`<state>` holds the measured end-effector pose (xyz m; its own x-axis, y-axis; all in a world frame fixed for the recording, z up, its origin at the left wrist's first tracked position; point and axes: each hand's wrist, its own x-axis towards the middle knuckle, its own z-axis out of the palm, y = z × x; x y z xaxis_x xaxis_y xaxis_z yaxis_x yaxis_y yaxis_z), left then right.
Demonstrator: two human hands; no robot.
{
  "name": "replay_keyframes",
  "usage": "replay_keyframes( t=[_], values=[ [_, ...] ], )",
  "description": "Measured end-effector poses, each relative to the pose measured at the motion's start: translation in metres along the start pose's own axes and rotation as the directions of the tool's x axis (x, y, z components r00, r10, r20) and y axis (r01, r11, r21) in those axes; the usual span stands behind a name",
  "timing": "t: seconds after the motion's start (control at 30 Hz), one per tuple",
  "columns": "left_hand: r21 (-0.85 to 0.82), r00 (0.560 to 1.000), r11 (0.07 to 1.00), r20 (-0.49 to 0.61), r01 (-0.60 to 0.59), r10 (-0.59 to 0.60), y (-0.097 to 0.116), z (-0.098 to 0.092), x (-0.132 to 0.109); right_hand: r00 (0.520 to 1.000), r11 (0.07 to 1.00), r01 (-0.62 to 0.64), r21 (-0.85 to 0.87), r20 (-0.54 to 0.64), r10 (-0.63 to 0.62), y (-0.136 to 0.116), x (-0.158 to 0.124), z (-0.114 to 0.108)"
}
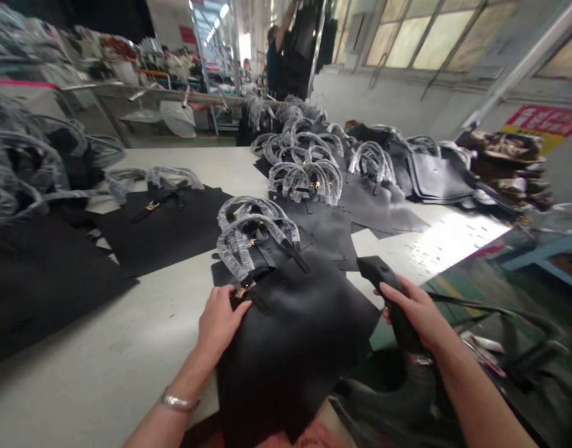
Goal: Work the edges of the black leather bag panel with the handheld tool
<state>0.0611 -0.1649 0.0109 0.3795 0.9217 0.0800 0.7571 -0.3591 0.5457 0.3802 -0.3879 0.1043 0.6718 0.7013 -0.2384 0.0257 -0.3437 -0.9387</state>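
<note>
- Black leather bag (295, 336) lies flat at the near edge of the worktop (104, 367), plastic-wrapped handles (249, 239) away from me; its inside is hidden.
- My left hand (219, 320) rests open on it, beside the gold clasp (240, 291).
- My right hand (414, 308) is clamped around a black tool (377, 270), just beside the bag.

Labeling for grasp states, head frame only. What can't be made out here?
Head view:
- Lower body of the black tool, hidden in the right hand; type unclear.
- Part of the gold buckle, covered by the left hand; whether that grip pinches or just presses, cannot tell.
- Near end of the black bag, lost in the dark by the bottom edge.
- Text on the red sign, blurred.
</note>
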Motion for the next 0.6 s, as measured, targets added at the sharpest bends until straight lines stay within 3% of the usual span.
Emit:
replay_keyframes(
  t=[0.13,0.23,0.3,0.37,0.43,0.5,0.57,0.6],
  values=[
    [0.034,0.966,0.997,0.246,0.073,-0.08,-0.005,-0.007,0.013,0.983,0.999,-0.023,0.037,-0.182,0.03,0.01,-0.02,-0.039],
    [-0.247,0.928,0.956,0.367,0.158,-0.059,-0.002,-0.014,0.021,0.973,0.997,-0.047,0.061,-0.224,0.06,0.024,-0.034,-0.054],
    [-0.55,0.885,0.767,0.462,0.331,-0.051,0.005,-0.019,0.022,0.973,0.995,-0.066,0.071,-0.217,0.08,0.035,-0.042,-0.058],
    [-0.742,0.857,0.483,0.514,0.465,-0.037,0.017,-0.025,0.019,0.976,0.993,-0.083,0.087,-0.194,0.099,0.045,-0.048,-0.058],
    [-0.848,0.881,0.263,0.473,0.461,-0.019,0.034,-0.035,0.014,0.977,0.991,-0.097,0.095,-0.183,0.113,0.053,-0.052,-0.055],
    [-0.928,0.936,0.123,0.353,0.35,-0.003,0.053,-0.053,0.011,0.976,0.989,-0.107,0.1,-0.18,0.124,0.056,-0.054,-0.05],
    [-0.977,0.979,0.057,0.204,0.205,-0.018,0.068,-0.08,0.009,0.979,0.989,-0.102,0.107,-0.168,0.119,0.057,-0.055,-0.045],
    [-0.988,0.99,0.078,0.133,0.136,-0.046,0.073,-0.098,0.009,0.981,0.989,-0.096,0.11,-0.156,0.113,0.057,-0.055,-0.043]
  ],
)
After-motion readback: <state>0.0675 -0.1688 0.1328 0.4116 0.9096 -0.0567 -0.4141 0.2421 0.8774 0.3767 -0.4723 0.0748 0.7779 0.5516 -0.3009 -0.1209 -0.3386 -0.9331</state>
